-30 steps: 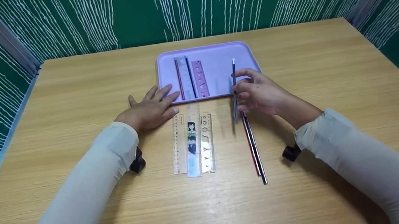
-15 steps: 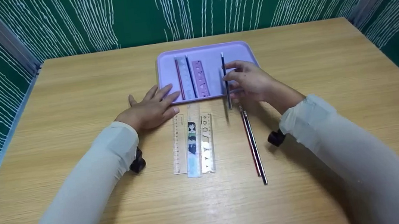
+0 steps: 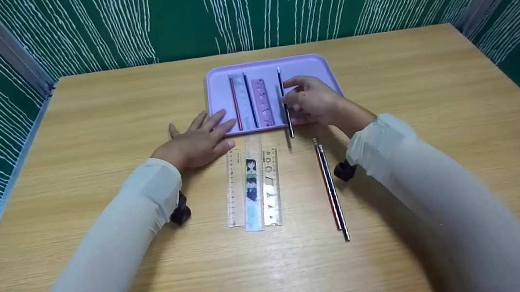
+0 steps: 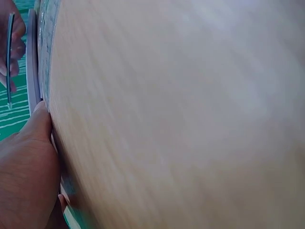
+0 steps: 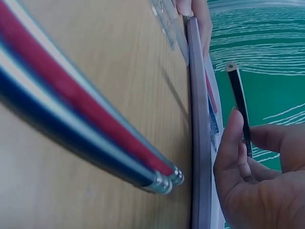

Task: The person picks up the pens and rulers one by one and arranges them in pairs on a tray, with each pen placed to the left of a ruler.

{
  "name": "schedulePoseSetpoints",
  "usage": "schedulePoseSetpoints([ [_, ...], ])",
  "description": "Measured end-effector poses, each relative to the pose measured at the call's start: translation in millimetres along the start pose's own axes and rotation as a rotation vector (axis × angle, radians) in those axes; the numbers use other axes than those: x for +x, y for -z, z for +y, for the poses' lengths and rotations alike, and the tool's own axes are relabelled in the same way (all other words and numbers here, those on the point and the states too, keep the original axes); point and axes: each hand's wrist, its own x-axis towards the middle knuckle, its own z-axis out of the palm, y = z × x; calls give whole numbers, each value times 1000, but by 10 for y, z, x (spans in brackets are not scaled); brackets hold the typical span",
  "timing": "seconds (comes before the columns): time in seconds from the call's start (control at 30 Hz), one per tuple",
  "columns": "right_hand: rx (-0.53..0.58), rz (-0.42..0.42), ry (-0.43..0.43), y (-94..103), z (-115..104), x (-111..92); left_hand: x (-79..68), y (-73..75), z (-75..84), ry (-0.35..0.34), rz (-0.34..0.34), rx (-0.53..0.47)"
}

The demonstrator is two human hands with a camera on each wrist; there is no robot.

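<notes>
My right hand (image 3: 314,99) pinches a dark striped pencil (image 3: 281,82) over the right half of the lilac tray (image 3: 314,64). In the right wrist view, thumb and fingers hold this pencil (image 5: 239,93) clear of the tray. Fingers spread, my left hand (image 3: 196,143) rests at the tray's front left corner. On the tray lie a red pencil (image 3: 235,104), a pale clear ruler (image 3: 244,101), a dark blue pencil (image 3: 251,100) and a pink ruler (image 3: 262,101), side by side.
In front of the tray lie a clear ruler (image 3: 234,188), a ruler with cartoon figures (image 3: 251,191) and a stencil ruler (image 3: 271,189). A red pencil (image 3: 329,192) and a dark pencil (image 3: 335,196) lie to their right. A green wall (image 3: 187,22) stands behind the table.
My right hand has moved left and farther over the tray, carrying the dark pencil towards the pink ruler. The left hand stays in place.
</notes>
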Motion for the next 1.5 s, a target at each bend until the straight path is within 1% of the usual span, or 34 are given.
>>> schedulePoseSetpoints([
  [0.23, -67, 27, -10, -22, 10, 145, 19, -13, -6, -4, 0, 9],
  [0.47, -95, 66, 8, -58, 11, 254, 11, -7, -4, -12, 9, 14],
  [0.63, -147, 108, -34, -96, -56, 312, 3, 2, -15, -4, 4, 11],
  [0.8, -187, 125, -85, -118, -123, 371, 0, -4, -19, 0, 4, 10],
  [1.1, -207, 170, -119, -106, -198, 473, -11, 10, 5, 3, -10, -6],
  [1.23, -250, 193, -131, -148, -221, 511, -12, 12, 1, 4, -7, -7],
  [1.4, -349, 228, -113, -217, -217, 547, 2, 1, -10, -8, 2, 10],
  [1.5, -391, 248, -117, -263, -212, 557, 0, 1, -12, -7, 2, 17],
])
